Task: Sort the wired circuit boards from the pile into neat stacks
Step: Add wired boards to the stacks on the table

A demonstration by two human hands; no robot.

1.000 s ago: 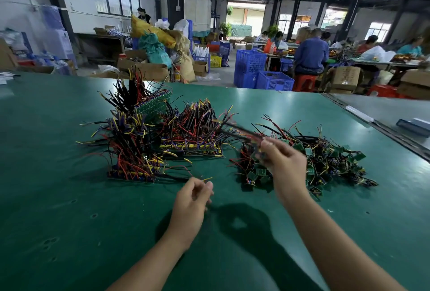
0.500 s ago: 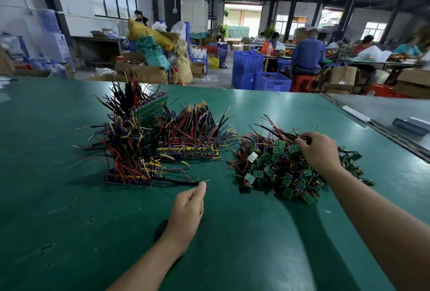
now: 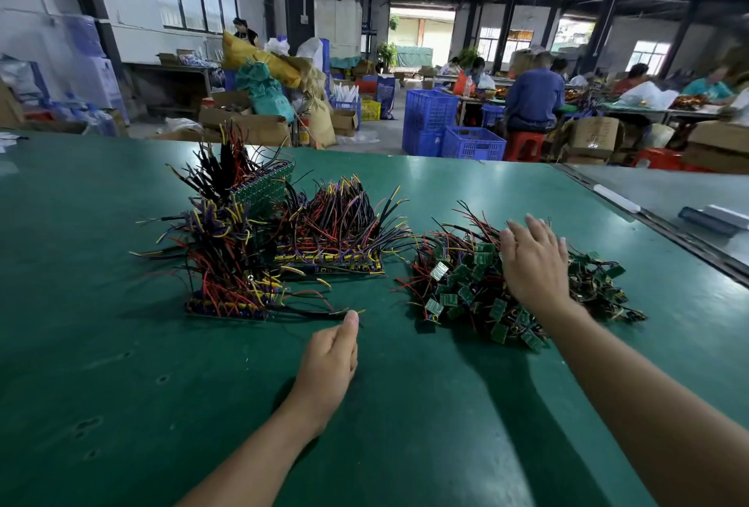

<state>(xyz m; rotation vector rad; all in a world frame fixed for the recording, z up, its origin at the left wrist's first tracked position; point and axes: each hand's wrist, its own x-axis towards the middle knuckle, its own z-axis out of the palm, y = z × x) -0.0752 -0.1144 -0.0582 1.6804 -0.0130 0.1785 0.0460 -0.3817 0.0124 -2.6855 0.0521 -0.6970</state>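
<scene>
The pile of loose wired circuit boards (image 3: 458, 291) lay on the green tabletop (image 3: 121, 385). The right hand (image 3: 535, 267) rested on top of the pile, fingers (image 3: 536, 227) spread and straight. Left of the pile stood the sorted stacks (image 3: 283, 255). Left and nearer of the pile lay the left hand (image 3: 328, 356), fingers together, gripping nothing.

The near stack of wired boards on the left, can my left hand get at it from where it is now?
Probably yes. The left hand rests on the table just right of the near stack; only loose wire ends lie between them.
</scene>
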